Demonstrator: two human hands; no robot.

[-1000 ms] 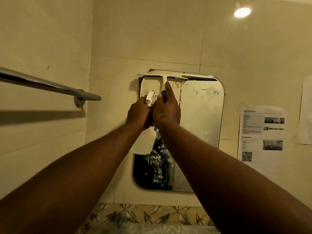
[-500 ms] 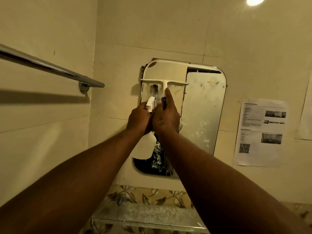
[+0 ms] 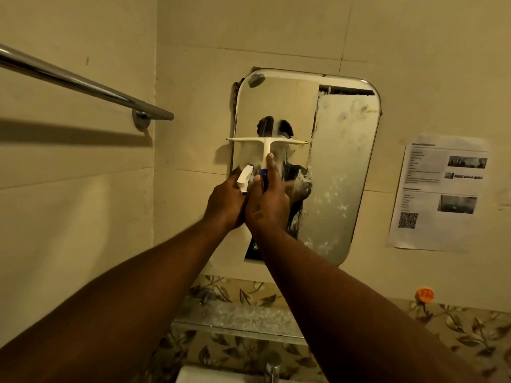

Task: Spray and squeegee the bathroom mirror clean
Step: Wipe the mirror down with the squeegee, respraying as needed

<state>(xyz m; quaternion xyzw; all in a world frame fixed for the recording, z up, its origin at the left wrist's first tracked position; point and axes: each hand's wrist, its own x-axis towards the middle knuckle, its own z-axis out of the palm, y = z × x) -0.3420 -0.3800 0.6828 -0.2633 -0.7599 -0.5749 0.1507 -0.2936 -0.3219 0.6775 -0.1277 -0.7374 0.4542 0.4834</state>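
Note:
A rounded rectangular mirror [image 3: 343, 161] hangs on the tiled wall, its right part smeared with foam and streaks. A white squeegee [image 3: 266, 141] lies flat against the mirror's left half, blade level at mid height. My right hand [image 3: 269, 200] grips its handle, forefinger stretched up the stem. My left hand [image 3: 225, 203] sits right beside it, closed on a spray bottle whose white nozzle [image 3: 244, 176] pokes up between the hands. The bottle's body is hidden. The strip of glass above the blade looks wiped.
A chrome towel rail [image 3: 83, 81] juts from the left wall. A printed paper sheet [image 3: 437, 194] is stuck right of the mirror. Below are a glass shelf [image 3: 235, 319], leaf-patterned tiles, a tap [image 3: 272, 369] over a sink, and a small orange object [image 3: 424, 294].
The squeegee has slid down the mirror from its top edge to about mid height, both hands going down with it, leaving wiped glass above. The view has tilted downward.

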